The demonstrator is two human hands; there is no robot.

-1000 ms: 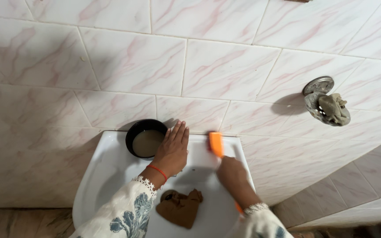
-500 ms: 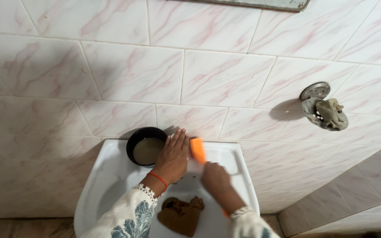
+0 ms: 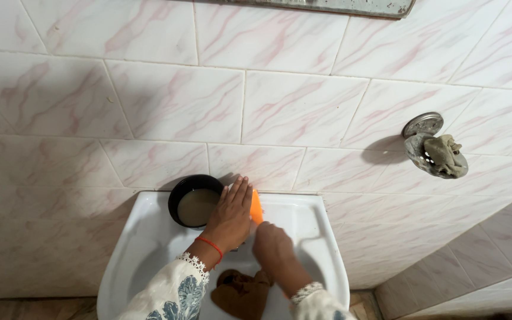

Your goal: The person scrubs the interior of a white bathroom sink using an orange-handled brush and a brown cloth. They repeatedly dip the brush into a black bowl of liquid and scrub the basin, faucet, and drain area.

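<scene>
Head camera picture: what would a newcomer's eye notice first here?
The bright orange brush in the right hand, at the back of the white ceramic washbasin, beside the flat left hand. Then the round black bowl of murky liquid on the basin's back left corner.

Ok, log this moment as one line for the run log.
left hand: flat on sink ledge by black bowl | right hand: gripping orange brush, head at back ledge | brown cloth: in basin
</scene>
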